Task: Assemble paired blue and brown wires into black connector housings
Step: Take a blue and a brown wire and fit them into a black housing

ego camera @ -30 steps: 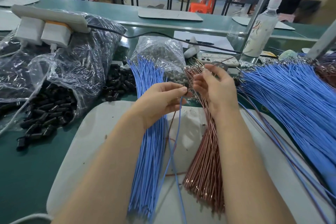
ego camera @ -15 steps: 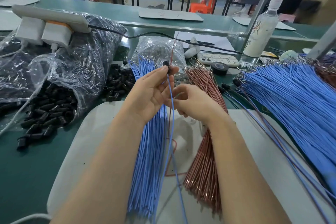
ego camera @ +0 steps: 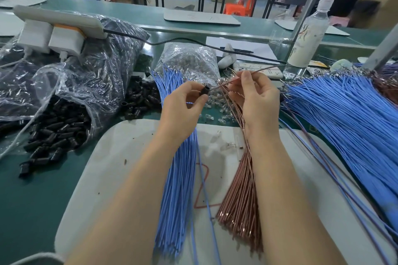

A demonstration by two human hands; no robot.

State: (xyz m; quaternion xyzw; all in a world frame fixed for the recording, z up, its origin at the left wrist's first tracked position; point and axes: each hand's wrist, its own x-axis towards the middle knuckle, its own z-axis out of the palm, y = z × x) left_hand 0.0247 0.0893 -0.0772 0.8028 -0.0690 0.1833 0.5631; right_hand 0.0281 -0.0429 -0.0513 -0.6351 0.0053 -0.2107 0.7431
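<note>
My left hand (ego camera: 183,105) pinches a small black connector housing (ego camera: 204,91) between thumb and fingers, with one blue wire (ego camera: 204,183) hanging from it down over the mat. My right hand (ego camera: 256,97) grips a single brown wire (ego camera: 261,70) near its end; the wire's tip points at the housing's open mouth and its length runs back to the upper right. Under my forearms lie a bundle of blue wires (ego camera: 178,189) and a bundle of brown wires (ego camera: 241,211), side by side on a white mat (ego camera: 120,157).
Loose black housings (ego camera: 58,133) spill from a clear plastic bag (ego camera: 90,75) at left. A bag of clear parts (ego camera: 189,60) sits behind my hands. Finished blue wire assemblies (ego camera: 344,118) fan out at right. A plastic bottle (ego camera: 308,36) and power strip (ego camera: 58,21) stand behind.
My right hand has risen from beside the left and now holds a brown wire out to the right, its tip at the housing. My left hand has dropped slightly with the housing.
</note>
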